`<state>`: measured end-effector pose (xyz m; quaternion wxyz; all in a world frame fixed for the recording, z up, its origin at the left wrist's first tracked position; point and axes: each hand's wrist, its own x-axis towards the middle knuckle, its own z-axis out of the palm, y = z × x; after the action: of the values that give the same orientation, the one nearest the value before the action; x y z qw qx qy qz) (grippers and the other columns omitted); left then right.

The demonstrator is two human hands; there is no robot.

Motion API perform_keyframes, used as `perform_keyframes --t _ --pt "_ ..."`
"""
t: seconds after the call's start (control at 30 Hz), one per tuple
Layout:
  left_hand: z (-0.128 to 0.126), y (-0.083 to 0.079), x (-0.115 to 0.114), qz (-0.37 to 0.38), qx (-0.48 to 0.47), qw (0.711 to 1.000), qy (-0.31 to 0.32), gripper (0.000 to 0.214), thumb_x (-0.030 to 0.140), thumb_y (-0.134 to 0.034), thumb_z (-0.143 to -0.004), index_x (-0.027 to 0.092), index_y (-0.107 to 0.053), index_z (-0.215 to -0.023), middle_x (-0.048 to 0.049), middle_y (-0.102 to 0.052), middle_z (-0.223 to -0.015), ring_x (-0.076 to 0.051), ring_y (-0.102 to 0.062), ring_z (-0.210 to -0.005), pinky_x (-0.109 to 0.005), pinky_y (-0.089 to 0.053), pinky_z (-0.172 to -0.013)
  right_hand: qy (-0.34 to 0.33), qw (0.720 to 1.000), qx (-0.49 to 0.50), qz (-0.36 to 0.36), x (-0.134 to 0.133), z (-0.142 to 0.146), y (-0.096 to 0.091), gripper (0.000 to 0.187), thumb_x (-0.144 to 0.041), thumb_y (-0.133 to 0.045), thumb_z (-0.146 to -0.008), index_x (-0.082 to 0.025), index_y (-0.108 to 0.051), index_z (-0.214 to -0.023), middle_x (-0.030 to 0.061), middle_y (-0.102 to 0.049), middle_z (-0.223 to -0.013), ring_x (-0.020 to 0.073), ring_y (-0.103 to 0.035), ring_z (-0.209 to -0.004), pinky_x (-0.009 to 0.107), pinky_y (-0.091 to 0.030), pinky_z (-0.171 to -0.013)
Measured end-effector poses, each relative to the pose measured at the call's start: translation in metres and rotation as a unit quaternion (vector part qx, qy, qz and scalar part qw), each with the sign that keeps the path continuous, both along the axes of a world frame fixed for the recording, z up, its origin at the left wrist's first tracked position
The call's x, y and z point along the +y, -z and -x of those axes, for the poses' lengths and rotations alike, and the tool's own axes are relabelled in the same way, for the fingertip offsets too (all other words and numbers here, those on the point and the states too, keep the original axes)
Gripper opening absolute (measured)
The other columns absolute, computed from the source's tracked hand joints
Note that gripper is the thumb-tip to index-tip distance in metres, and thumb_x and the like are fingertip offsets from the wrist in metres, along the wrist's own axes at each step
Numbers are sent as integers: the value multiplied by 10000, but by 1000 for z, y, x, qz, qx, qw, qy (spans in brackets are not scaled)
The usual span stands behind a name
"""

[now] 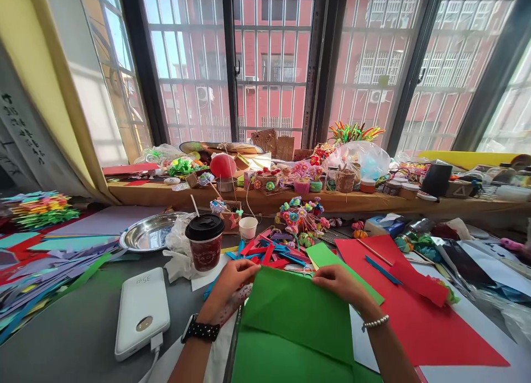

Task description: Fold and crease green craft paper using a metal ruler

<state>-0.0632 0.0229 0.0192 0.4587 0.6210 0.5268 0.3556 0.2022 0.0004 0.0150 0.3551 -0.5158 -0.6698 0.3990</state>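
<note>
A large sheet of green paper fills the front centre, with a crease running across its lower part. At its top left corner my left hand pinches the edge between thumb and fingers. My right hand grips the same sheet near its top right corner. Just behind the sheet lie loose red and blue paper strips. A lighter green paper piece sits beyond my right hand, partly over a big red sheet.
To the left stand a lidded drink cup, a white power bank with its cable, and a metal tray. A small paper cup and handmade flowers are behind. Craft supplies crowd the wooden windowsill.
</note>
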Motion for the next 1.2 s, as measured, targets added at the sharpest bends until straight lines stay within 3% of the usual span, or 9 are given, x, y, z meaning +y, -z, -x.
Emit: perform_keyframes --t 0.1,0.3,0.47,0.63,1.07,1.13,1.2 --pt "-3 3 0 -18 -87 993 -79 440 541 -516 -651 150 -558 -851 -55 -611 -849 -168 -580 -789 -271 -442 -708 78 995 60 12 2 -7 4 311 -455 -571 -636 -150 -629 -649 10 -595 -605 145 -512 -566 239 -363 -511" --pt "-19 15 -1 -32 -168 973 -158 519 512 -628 -605 169 -492 -970 -94 -538 -1093 -202 -525 -1001 -303 -400 -873 165 973 162 24 1 4 11 390 -536 -620 -564 -166 -624 -686 29 -625 -668 187 -563 -636 264 -426 -551" --pt "-34 22 -6 24 -201 974 -102 444 440 -676 -591 136 -544 -887 -97 -619 -920 -203 -602 -836 -331 -480 -765 178 957 225 32 -3 25 18 456 -584 -586 -577 -167 -617 -759 41 -636 -761 204 -573 -722 281 -451 -629" --pt "-34 20 -9 61 -191 978 -63 369 446 -692 -531 131 -584 -690 -22 -637 -664 -170 -609 -654 -298 -498 -655 116 967 214 70 -7 31 20 360 -490 -657 -563 -152 -621 -683 0 -573 -622 136 -516 -581 229 -402 -514" --pt "-31 4 -19 140 -96 985 10 354 440 -716 -456 132 -586 -574 43 -552 -502 -110 -549 -538 -230 -458 -556 93 977 165 93 -20 18 24 307 -463 -619 -599 -164 -551 -605 -43 -457 -518 107 -476 -499 249 -429 -511" --pt "-29 3 -22 156 -73 985 18 351 427 -725 -432 128 -586 -552 35 -555 -492 -107 -539 -513 -231 -454 -538 107 980 145 81 -30 18 29 289 -442 -630 -593 -168 -551 -640 -16 -511 -569 139 -518 -536 279 -450 -528" --pt "-27 4 -29 173 -53 983 26 345 420 -730 -412 129 -578 -521 32 -549 -470 -106 -529 -481 -235 -449 -516 129 988 86 13 -46 20 36 278 -398 -623 -624 -175 -571 -781 44 -591 -746 193 -571 -677 316 -476 -597"
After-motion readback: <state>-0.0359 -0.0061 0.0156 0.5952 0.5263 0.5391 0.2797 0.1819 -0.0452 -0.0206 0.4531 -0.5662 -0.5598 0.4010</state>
